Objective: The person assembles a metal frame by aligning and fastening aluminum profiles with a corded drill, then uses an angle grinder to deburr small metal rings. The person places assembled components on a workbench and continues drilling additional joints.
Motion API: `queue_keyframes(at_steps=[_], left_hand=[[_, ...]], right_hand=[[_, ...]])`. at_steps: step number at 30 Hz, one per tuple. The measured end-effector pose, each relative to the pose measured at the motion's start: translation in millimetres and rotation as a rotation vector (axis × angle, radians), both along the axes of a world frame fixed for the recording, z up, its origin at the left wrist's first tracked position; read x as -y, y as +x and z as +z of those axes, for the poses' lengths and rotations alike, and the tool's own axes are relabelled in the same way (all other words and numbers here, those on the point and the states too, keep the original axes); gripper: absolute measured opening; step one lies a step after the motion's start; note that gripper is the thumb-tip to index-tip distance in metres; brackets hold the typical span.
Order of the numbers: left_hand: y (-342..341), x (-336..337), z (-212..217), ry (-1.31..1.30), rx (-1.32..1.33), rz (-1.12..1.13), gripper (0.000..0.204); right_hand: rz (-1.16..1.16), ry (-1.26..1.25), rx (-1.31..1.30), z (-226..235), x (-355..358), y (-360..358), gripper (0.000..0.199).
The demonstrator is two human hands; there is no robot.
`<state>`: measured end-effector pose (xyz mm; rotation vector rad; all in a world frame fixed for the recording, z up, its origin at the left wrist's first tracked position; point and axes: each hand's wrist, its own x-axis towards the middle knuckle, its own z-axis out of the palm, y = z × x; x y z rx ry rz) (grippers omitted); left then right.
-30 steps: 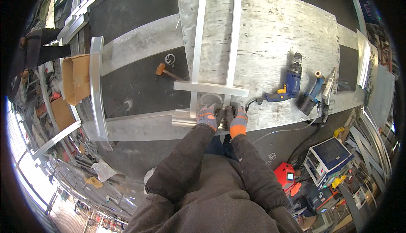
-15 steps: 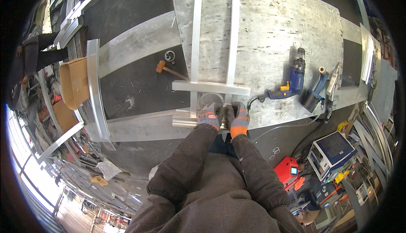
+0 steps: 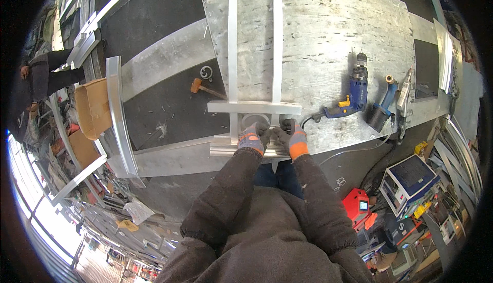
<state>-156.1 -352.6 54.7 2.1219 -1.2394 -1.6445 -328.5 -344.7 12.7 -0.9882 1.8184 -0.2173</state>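
Note:
Both my hands wear grey gloves with orange fingertips. My left hand (image 3: pixel 252 138) and my right hand (image 3: pixel 291 137) are closed side by side on something small at the near edge of a metal work plate (image 3: pixel 328 31); what they grip is hidden between them. Just beyond them lies a round grey roll (image 3: pixel 255 119) under a short aluminium crossbar (image 3: pixel 254 108). Two long aluminium bars (image 3: pixel 232 36) run away from the crossbar. A flat aluminium profile (image 3: pixel 226 147) lies under my wrists.
A blue power drill (image 3: pixel 354 90) and a blue-handled tool (image 3: pixel 382 106) lie to the right on the plate. A hammer with an orange head (image 3: pixel 203 88) lies left. A curved metal strip (image 3: pixel 120 118) and a cardboard box (image 3: pixel 92 106) stand far left. Another person (image 3: pixel 38 77) stands at the left.
My head has tipped so the bench sits slightly lower in view. Both hands stay closed at the same spot by the crossbar.

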Motion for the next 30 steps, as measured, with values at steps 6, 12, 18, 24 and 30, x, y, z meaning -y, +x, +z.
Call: queue_keyframes(at_steps=[6, 12, 18, 24, 30], left_hand=[[6, 1, 3, -0.142, 0.052, -0.046, 0.024], [12, -2, 6, -0.021, -0.020, 0.043, 0.032], [-3, 5, 13, -0.254, 0.082, -0.125, 0.030], [-2, 17, -3, -0.067, 0.213, -0.389, 0.034], [5, 32, 10, -0.410, 0.309, -0.607, 0.036]], right_hand=[[0.115, 0.114, 0.097, 17, 22, 2, 0.039], [0.094, 0.065, 0.094, 14, 21, 4, 0.038], [0.058, 0.059, 0.197, 1, 16, -3, 0.036], [0.076, -0.094, 0.175, -28, 3, -8, 0.038], [0.026, -0.008, -0.037, -19, 0, -1, 0.043]])
